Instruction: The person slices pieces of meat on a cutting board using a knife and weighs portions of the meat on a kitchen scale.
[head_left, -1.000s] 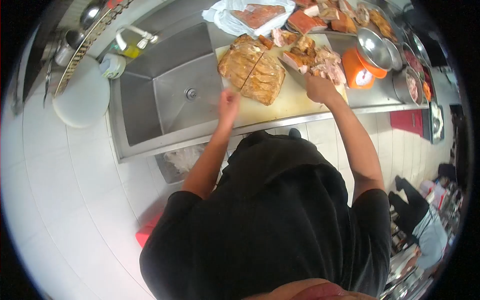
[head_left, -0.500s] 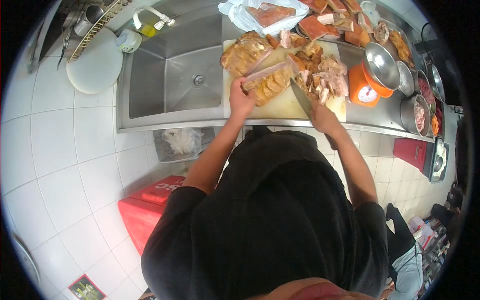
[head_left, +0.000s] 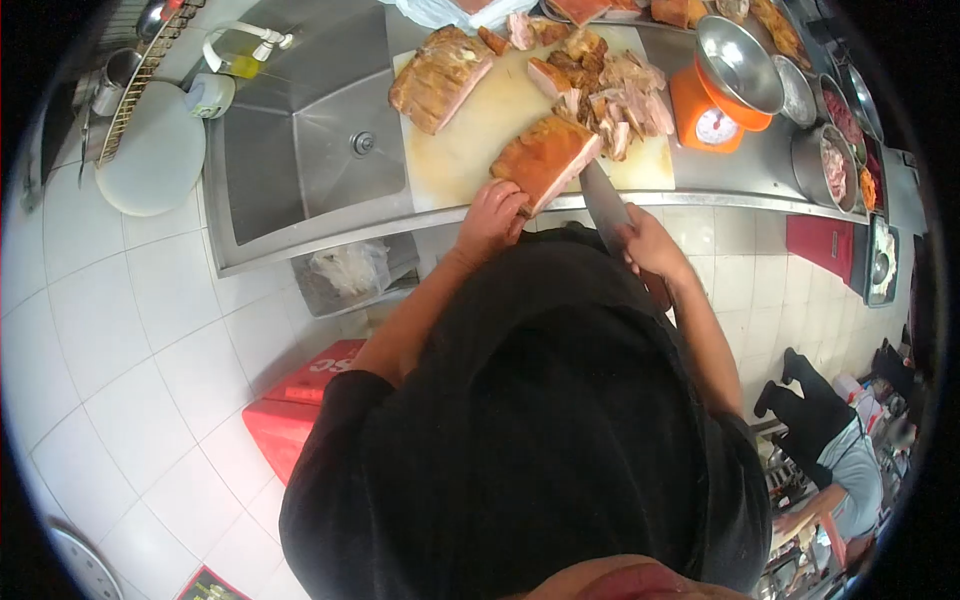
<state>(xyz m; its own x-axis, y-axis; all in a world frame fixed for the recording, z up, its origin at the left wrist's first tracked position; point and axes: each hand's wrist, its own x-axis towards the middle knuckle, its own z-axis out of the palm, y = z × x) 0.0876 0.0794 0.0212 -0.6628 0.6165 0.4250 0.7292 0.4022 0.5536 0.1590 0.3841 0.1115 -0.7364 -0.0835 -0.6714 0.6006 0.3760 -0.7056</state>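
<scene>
My left hand [head_left: 492, 214] grips the near left end of a slab of pork belly [head_left: 540, 160], its orange-brown skin facing up and its pale cut side toward the right. My right hand [head_left: 648, 240] is closed round the handle of a cleaver [head_left: 603, 200], whose blade points up and left, close beside the slab's right side. Both are over the near edge of a white cutting board [head_left: 450, 170]. Another browned pork slab [head_left: 440, 80] lies on the board's far left. Sliced meat pieces [head_left: 630, 95] are heaped at the right of the board.
A steel sink [head_left: 310, 160] is left of the board. To the right stand an orange kitchen scale [head_left: 705, 115] with a steel bowl and a pot of meat [head_left: 825, 165]. A red box [head_left: 290, 420] sits below left. Another person [head_left: 830, 440] is at lower right.
The held pork slab has been turned over, from ribbed side up to skin side up, and drawn nearer to me. The cleaver stays in my right hand. The view has shifted.
</scene>
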